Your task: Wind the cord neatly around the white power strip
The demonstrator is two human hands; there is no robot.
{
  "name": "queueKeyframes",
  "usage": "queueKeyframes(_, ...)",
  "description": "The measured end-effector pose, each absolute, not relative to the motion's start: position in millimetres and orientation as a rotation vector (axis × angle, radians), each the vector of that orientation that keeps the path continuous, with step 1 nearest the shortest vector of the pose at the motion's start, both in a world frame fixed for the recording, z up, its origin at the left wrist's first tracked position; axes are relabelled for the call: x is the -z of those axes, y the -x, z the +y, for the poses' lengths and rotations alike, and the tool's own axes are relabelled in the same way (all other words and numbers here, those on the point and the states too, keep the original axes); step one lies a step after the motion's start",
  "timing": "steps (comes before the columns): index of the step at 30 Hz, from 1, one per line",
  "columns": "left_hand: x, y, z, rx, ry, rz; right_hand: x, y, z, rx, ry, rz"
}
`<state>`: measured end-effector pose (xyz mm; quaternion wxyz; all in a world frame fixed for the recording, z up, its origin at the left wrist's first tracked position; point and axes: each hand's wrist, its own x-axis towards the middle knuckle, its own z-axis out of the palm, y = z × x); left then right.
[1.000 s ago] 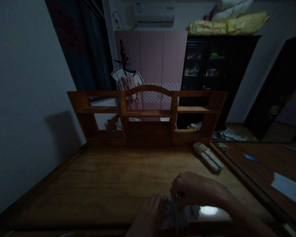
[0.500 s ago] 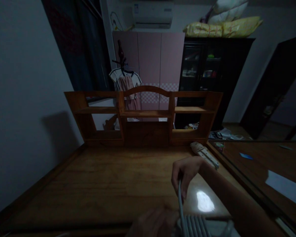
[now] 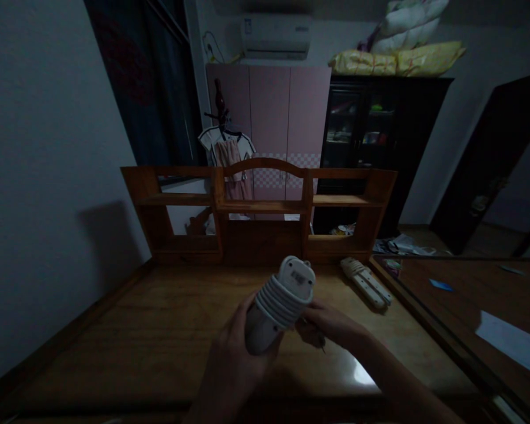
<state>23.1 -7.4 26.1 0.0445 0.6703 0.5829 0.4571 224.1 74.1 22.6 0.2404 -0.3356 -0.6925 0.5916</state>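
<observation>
A white power strip (image 3: 262, 331) is held up tilted over the desk, its labelled end pointing away from me. Several turns of its pale cord (image 3: 279, 303) wrap around it near that end. My left hand (image 3: 236, 347) is closed around the strip's near end. My right hand (image 3: 315, 324) is closed at the strip's right side, by the wound cord. A small dark tip pokes out below its fingers, and what they pinch is mostly hidden, though it seems to be the cord's free end. Another power strip (image 3: 368, 285) with wound cord lies at the desk's back right.
The wooden desk (image 3: 159, 330) has a low shelf unit (image 3: 265, 206) along its back edge and a wall (image 3: 48, 235) on the left. On the right, a brown surface (image 3: 459, 312) holds a white paper (image 3: 512, 341) and a blue card (image 3: 440, 285).
The power strip has come up from the bottom edge into the middle of view, its end turned away. My left hand rose with it. My right hand moved slightly down and left to the strip's side.
</observation>
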Motion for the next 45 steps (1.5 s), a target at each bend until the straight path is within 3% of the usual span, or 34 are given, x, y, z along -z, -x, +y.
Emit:
queueKeyframes(6, -1.5, -13.8, 17.0, -1.127, -1.98, 2.093, -17.7, -220.9, 68.5, -1.516, 0.919, -1.785)
queueKeyframes(23, 50.2, -38.3, 32.4, -0.881, -1.962, 2.246, 18.3, -209.1, 49.0, -1.574, 0.997, -1.343)
queueKeyframes(32, 59.3, -54.8, 36.2, -0.837, -1.896, 2.322, 31.4, -203.0, 22.9, -1.173, 1.089, -1.637)
queueKeyframes(45, 55.3, -68.7, 23.0, -0.88, -2.032, 2.362, 14.1, -192.8, 18.7, -0.79, 1.163, -1.806)
